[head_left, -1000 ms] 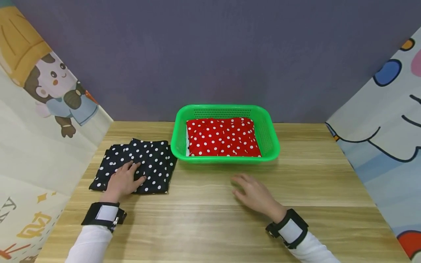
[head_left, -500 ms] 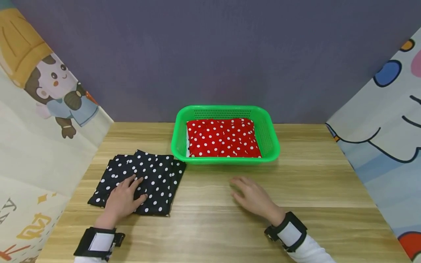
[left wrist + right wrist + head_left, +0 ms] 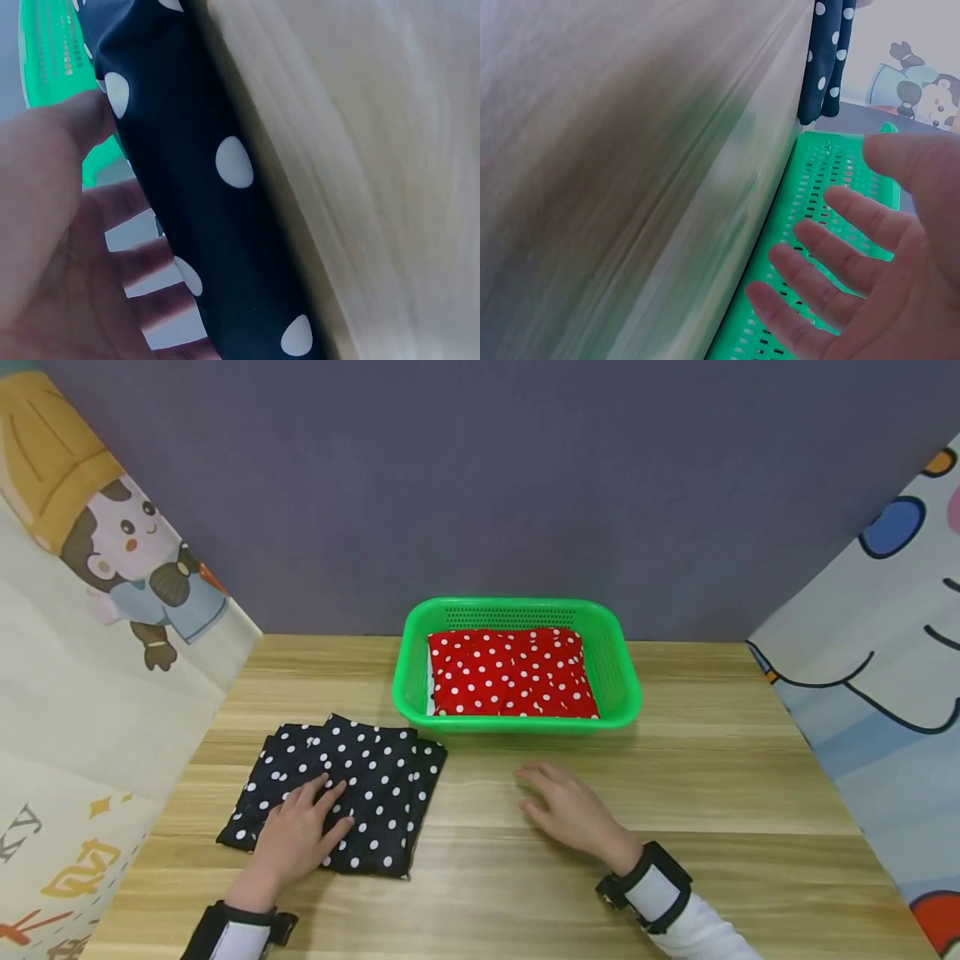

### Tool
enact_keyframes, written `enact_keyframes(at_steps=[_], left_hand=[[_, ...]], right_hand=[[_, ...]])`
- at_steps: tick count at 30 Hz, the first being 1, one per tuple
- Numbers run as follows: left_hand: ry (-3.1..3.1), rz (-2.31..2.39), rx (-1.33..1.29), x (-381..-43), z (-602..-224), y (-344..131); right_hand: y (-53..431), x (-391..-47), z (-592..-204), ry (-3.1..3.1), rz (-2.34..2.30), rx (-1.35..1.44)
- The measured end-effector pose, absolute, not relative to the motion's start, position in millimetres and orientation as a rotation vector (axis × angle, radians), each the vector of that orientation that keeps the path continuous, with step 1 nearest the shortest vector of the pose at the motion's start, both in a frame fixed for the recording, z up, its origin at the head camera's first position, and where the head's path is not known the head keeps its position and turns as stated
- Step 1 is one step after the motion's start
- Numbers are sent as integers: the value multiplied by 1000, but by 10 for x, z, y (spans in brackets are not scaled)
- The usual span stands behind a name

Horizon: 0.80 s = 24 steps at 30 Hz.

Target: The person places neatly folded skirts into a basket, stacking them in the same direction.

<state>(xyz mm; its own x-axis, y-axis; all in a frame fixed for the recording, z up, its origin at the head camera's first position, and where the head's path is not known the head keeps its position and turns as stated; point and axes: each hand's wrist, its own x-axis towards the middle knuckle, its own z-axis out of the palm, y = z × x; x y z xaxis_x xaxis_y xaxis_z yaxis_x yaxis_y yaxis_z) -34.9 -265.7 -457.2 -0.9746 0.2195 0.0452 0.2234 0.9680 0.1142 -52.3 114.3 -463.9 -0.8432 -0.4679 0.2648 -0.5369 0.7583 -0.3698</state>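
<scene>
A folded black cloth with white dots (image 3: 367,777) lies on the left part of the table, its layers slightly fanned. On its top rests my left hand (image 3: 292,839), fingers spread and flat; the left wrist view shows the thumb and fingers lying along the black cloth (image 3: 195,187). My right hand (image 3: 570,810) is at the table's middle, in front of the green basket (image 3: 517,724), holding nothing. In the right wrist view the right hand (image 3: 862,277) has loosely extended fingers before the basket's perforated side. Inside the basket lies a folded red cloth with white dots (image 3: 510,677).
The wooden table (image 3: 712,735) ends at a dark grey wall (image 3: 495,485) behind the basket. Printed white panels with cartoon figures stand along the left (image 3: 82,693) and right sides. The cloth's back right corner is close to the basket's front left corner.
The black dotted cloth has slid toward me and a little to the right under my left hand. My right hand has hardly moved. The basket and red cloth stay in place.
</scene>
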Motion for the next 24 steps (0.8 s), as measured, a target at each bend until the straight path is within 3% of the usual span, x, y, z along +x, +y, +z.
enact_keyframes(at_steps=[24], left_hand=[[-3181, -111, -536, -150, -4567, -1983]], right_hand=[[823, -374, -4636, -2880, 552, 1113]])
